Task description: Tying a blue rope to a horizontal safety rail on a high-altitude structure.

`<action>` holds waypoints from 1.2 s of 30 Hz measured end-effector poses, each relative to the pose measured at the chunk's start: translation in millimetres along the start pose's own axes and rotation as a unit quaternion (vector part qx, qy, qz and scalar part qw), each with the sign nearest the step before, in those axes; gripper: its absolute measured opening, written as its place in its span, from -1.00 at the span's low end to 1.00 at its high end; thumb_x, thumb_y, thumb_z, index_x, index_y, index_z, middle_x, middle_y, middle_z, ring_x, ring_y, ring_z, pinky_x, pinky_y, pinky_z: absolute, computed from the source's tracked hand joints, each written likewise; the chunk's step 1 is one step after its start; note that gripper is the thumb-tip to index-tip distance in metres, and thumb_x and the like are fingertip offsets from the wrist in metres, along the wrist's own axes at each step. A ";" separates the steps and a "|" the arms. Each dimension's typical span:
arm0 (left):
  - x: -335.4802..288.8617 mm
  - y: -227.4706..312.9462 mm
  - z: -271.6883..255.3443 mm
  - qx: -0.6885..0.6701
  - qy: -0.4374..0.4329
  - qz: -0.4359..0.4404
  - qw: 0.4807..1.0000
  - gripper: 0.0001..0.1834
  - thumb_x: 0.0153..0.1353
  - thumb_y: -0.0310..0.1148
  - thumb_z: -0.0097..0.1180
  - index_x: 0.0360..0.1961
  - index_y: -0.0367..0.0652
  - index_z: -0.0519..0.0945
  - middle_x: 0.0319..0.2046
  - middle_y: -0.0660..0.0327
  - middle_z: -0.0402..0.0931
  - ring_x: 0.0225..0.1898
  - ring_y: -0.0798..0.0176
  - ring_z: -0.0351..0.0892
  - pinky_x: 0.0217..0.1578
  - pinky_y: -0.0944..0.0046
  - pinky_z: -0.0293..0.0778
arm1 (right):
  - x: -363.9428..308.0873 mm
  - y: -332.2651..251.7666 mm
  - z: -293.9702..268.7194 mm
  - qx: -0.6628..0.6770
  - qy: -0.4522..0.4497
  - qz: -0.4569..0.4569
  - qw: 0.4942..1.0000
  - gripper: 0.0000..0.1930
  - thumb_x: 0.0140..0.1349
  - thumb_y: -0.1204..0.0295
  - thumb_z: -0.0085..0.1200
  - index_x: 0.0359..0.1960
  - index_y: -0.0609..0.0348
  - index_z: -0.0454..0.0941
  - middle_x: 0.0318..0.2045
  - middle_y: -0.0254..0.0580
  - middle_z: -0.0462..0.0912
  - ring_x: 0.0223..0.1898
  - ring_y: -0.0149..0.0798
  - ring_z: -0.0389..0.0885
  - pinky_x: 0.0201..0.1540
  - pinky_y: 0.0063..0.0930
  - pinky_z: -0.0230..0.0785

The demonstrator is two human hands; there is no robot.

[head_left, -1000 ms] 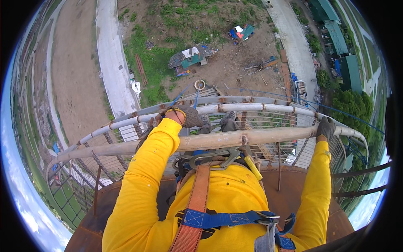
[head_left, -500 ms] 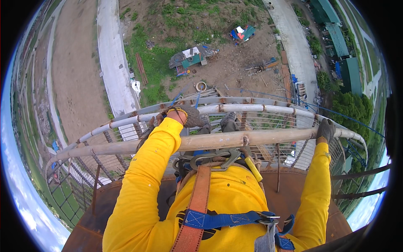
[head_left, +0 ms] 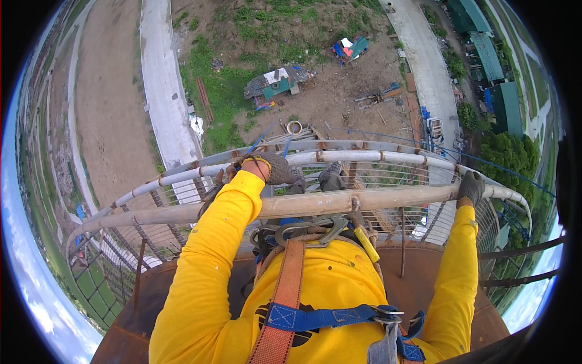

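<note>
My left hand (head_left: pixel 277 169), in a grey knitted glove, is bent over beside the middle pipe of the guardrail (head_left: pixel 339 156). Its fingers look curled, but what they hold is hidden. A thin blue rope (head_left: pixel 287 147) runs from beyond the rail towards this hand. Past the rail, in line with that rope, shows a round, light-rimmed bucket (head_left: pixel 294 127). At the right, my gloved right hand (head_left: pixel 471 187) is wrapped around the thick top rail (head_left: pixel 394 197). Left of my left wrist, a dark, brownish shape (head_left: pixel 219 181) is too unclear to name.
A harness with an orange strap (head_left: pixel 285 285) and a large metal hook (head_left: pixel 315 232) crosses my front. Behind the rail lies a rusty steel surface (head_left: pixel 418 267). Far below are dirt ground, a concrete road (head_left: pixel 160 79) and green roofs (head_left: pixel 506 109). Another blue rope (head_left: pixel 515 174) stretches off right.
The bucket has shifted slightly to the right and closer to the rail. Both hands stay where they were, and my view has barely moved.
</note>
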State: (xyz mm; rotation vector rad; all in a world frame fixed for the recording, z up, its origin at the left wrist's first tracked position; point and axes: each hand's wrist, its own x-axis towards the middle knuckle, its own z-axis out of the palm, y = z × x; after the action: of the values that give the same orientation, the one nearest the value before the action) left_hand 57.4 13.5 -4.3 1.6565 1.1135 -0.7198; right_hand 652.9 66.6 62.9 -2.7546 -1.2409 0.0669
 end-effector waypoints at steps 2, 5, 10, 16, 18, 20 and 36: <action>-2.4 1.8 -2.9 0.002 -0.002 0.004 1.000 -0.25 0.20 0.26 -0.05 -0.21 -0.32 0.73 -0.23 -0.12 0.70 -0.14 -0.15 0.68 0.01 -0.06 0.49 | -0.3 0.2 0.2 -0.008 -0.001 -0.010 1.000 -0.49 0.27 0.15 0.06 0.06 0.35 0.63 0.14 0.16 0.56 0.18 0.12 0.51 0.31 -0.14 0.27; -1.8 0.8 -1.6 0.001 -0.005 0.004 1.000 -0.26 0.20 0.26 -0.05 -0.23 -0.32 0.73 -0.24 -0.12 0.70 -0.16 -0.14 0.68 0.00 -0.06 0.50 | 0.0 0.0 1.1 -0.013 0.000 -0.018 1.000 -0.49 0.27 0.15 0.05 0.06 0.35 0.63 0.13 0.17 0.57 0.17 0.13 0.52 0.30 -0.13 0.27; 0.3 2.1 -2.1 -0.015 -0.044 -0.027 0.999 -0.28 0.19 0.20 -0.01 0.00 -0.28 0.69 0.04 -0.07 0.64 0.08 -0.12 0.62 0.13 -0.07 0.45 | 5.0 8.9 5.0 0.007 0.006 -0.023 1.000 -0.50 0.26 0.15 0.02 0.03 0.35 0.65 0.10 0.19 0.59 0.15 0.14 0.53 0.28 -0.13 0.28; -5.2 2.4 -1.2 -0.005 -0.016 0.011 1.000 -0.28 0.22 0.25 -0.05 -0.21 -0.29 0.74 -0.21 -0.07 0.70 -0.06 -0.11 0.65 0.16 -0.10 0.36 | 1.9 0.4 0.5 0.001 -0.007 -0.011 1.000 -0.49 0.25 0.15 0.03 0.04 0.33 0.65 0.11 0.18 0.58 0.16 0.13 0.53 0.28 -0.16 0.28; -6.3 2.3 -1.8 -0.019 -0.034 0.011 0.999 -0.28 0.21 0.25 -0.05 -0.21 -0.27 0.74 -0.19 -0.05 0.70 -0.02 -0.11 0.63 0.22 -0.14 0.29 | -2.9 -6.3 -1.1 0.002 -0.009 -0.003 1.000 -0.49 0.25 0.15 0.04 0.05 0.33 0.64 0.12 0.18 0.58 0.17 0.12 0.52 0.29 -0.16 0.28; -9.7 5.2 -5.1 -0.021 -0.034 0.012 0.999 -0.28 0.21 0.26 -0.04 -0.21 -0.27 0.74 -0.18 -0.05 0.69 -0.02 -0.11 0.63 0.22 -0.14 0.29 | -3.6 -6.1 -2.6 0.003 -0.009 0.007 1.000 -0.49 0.25 0.15 0.05 0.06 0.33 0.64 0.13 0.17 0.58 0.18 0.11 0.52 0.29 -0.17 0.28; -9.3 7.0 -7.4 -0.002 -0.037 0.003 0.999 -0.29 0.19 0.26 -0.04 -0.21 -0.25 0.75 -0.19 -0.08 0.70 0.02 -0.11 0.62 0.21 -0.09 0.32 | -8.7 -7.6 -4.3 -0.003 0.004 -0.002 1.000 -0.48 0.25 0.11 0.05 0.06 0.30 0.64 0.13 0.17 0.57 0.18 0.14 0.51 0.27 -0.15 0.28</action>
State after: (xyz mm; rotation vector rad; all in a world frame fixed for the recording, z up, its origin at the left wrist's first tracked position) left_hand 59.7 16.6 9.0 1.6162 1.0572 -0.7673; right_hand 642.0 64.7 68.1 -2.7541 -1.2457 0.0526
